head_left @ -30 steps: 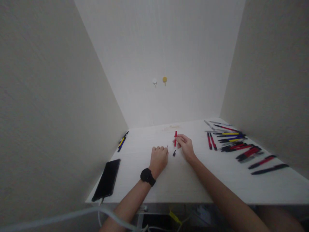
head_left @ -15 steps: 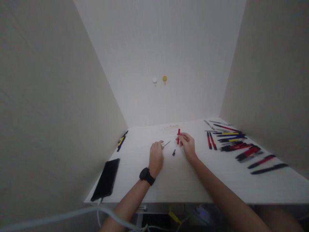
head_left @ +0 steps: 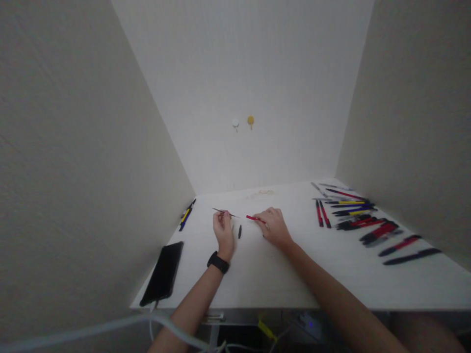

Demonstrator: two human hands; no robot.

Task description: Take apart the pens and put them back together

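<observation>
My left hand (head_left: 224, 231), with a black watch on its wrist, pinches a thin dark pen refill (head_left: 217, 210) that points toward the right. Facing it, my right hand (head_left: 274, 227) grips a red pen barrel (head_left: 251, 217) lying roughly level. A small gap separates the refill's tip from the barrel's left end. Below that gap a small black pen part (head_left: 240, 232), perhaps a cap, rests on the white table (head_left: 265, 274). My fingers cover part of both held pieces.
Many pens (head_left: 368, 223), mostly red and black, lie spread along the right side. A few pens (head_left: 186, 215) sit by the left wall. A black phone (head_left: 162, 272) with a white cable (head_left: 121, 321) lies at the front left.
My left hand has moved left and turned the refill flatter. The red barrel has tipped from upright to nearly level and shifted left. The small black part now lies further left.
</observation>
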